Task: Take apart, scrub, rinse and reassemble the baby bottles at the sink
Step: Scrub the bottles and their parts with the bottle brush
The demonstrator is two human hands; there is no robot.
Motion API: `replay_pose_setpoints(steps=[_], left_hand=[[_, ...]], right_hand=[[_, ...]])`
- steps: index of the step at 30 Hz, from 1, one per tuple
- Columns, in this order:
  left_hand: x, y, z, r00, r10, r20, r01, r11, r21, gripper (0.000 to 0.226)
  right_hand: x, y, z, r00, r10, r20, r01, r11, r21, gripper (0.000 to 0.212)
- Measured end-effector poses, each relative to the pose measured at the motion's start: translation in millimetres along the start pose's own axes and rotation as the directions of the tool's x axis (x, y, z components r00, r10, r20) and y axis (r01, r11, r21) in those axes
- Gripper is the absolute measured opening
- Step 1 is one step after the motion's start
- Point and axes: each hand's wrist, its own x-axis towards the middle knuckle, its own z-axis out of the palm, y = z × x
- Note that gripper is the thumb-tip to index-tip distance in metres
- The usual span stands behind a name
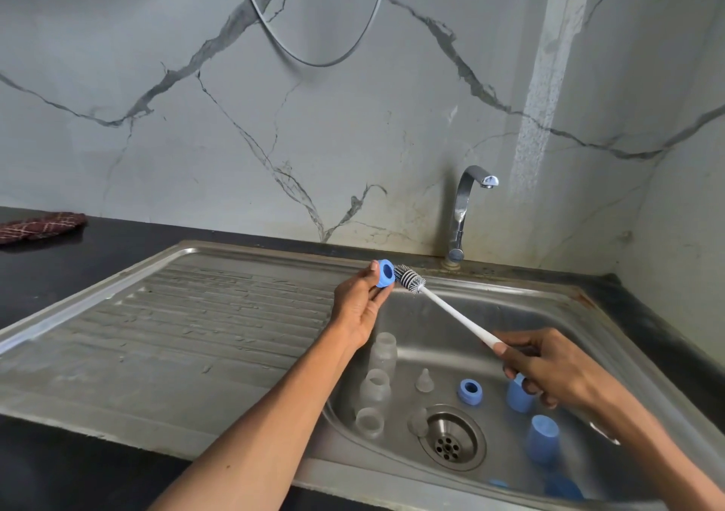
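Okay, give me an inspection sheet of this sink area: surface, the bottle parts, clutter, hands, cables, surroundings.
Surface: steel sink with ribbed drainboard set in a dark counter.
Job's things: blue collar ring held up over the basin's back edge; bottle brush bristles at its opening. In the basin: three clear bottle bodies, a clear teat, a second blue ring, blue caps.
Clutter: dark red patterned cloth on the counter, far left.
Grippers: left hand pinches the ring; right hand grips the brush handle.
Cables: nothing seen.
Surroundings: marble-look wall, tap with no water running, round mirror above.
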Motion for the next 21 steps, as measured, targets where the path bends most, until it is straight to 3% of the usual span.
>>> replay_pose_setpoints(steps=[8, 13, 21], left_hand=[[-13, -7, 10, 0.982, -0.148, 0.122, 0.143, 0.989, 0.047, 0.008], [-3, 1, 4, 0.997, -0.068, 0.048, 0.069, 0.997, -0.026, 0.015], [-11, -13, 8, 0.993, 0.001, 0.118, -0.032, 0.966, 0.256, 0.029]], right_hand=[[-3, -4, 2, 0.992, -0.062, -0.112, 0.060, 0.998, -0.024, 0.029], [-3, -4, -3, 0.994, -0.060, -0.091, 0.053, 0.995, -0.079, 0.027], [-1, -1, -2, 0.972, -0.119, -0.201, 0.076, 0.974, -0.213, 0.031]])
